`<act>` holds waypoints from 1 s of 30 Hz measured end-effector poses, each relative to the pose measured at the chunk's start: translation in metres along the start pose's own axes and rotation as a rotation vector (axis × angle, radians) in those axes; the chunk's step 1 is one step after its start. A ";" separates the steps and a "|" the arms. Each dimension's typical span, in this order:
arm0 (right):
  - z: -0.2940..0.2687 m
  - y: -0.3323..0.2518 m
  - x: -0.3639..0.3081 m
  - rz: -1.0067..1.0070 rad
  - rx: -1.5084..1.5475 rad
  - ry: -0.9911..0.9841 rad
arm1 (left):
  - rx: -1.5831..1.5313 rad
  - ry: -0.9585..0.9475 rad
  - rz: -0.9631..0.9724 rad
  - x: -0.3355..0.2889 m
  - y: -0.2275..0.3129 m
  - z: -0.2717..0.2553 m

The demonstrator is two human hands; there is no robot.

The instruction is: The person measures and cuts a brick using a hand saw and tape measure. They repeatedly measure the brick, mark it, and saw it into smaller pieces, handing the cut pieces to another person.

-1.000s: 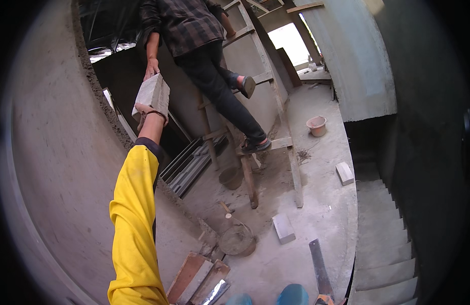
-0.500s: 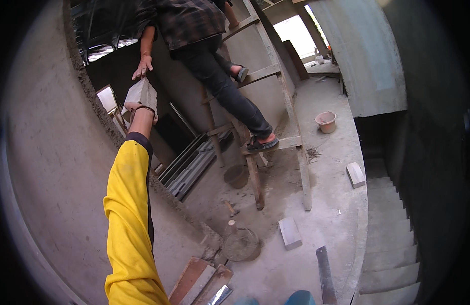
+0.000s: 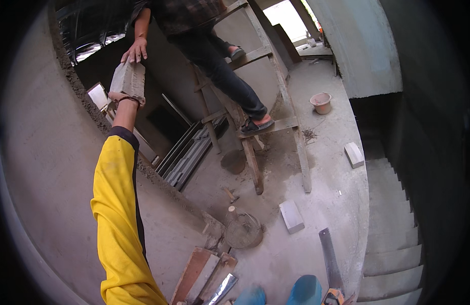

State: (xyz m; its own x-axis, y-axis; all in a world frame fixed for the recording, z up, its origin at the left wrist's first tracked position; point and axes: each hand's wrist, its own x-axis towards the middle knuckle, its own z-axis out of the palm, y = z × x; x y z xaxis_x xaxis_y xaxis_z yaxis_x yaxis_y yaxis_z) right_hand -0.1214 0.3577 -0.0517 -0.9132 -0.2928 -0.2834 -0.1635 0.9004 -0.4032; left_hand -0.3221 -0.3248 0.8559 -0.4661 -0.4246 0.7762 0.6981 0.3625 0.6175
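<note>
My left arm, in a yellow sleeve, reaches up and forward. My left hand is closed around the lower end of a pale grey concrete block, which it holds up. Above it, another person's hand has its fingers at the block's upper end and seems to touch it. At the lower right edge, a handsaw points away from me, its orange and black handle by my feet. A sliver of skin beside that handle appears to be my right hand; its fingers are mostly cut off by the frame.
The other person stands on a wooden ladder. Around it are a bucket, two pale blocks, a hammer and a mortar bucket. Boards lie near my feet. Stairs drop away at the right.
The view has shifted, so the floor things sit higher. The other person's hand is now lower over the block, its fingers at the top. The saw's handle has come into view.
</note>
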 end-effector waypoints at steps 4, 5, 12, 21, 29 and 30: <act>-0.010 -0.009 -0.004 0.427 0.085 -0.171 | -0.041 -0.083 0.002 -0.007 -0.008 0.016; 0.002 -0.003 -0.006 0.398 0.099 -0.115 | -0.033 -0.093 -0.012 -0.004 -0.005 0.020; 0.001 -0.006 -0.001 0.530 0.148 -0.118 | 0.090 0.150 -0.060 -0.067 -0.012 0.090; 0.052 0.003 0.003 0.461 0.000 -0.059 | -0.024 0.272 -0.159 -0.010 0.012 0.028; 0.036 -0.006 0.000 0.503 0.083 -0.038 | 0.609 -0.050 -0.214 -0.064 0.030 0.019; 0.034 -0.007 0.001 0.502 0.092 -0.031 | 0.814 -0.204 -0.148 -0.092 0.023 0.008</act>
State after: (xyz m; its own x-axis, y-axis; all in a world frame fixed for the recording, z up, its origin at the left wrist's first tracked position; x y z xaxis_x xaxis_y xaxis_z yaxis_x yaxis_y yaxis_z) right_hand -0.1088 0.3401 -0.0789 -0.8592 0.1579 -0.4867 0.3271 0.9010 -0.2850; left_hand -0.2682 -0.2707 0.7998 -0.6651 -0.3856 0.6395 0.0497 0.8316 0.5531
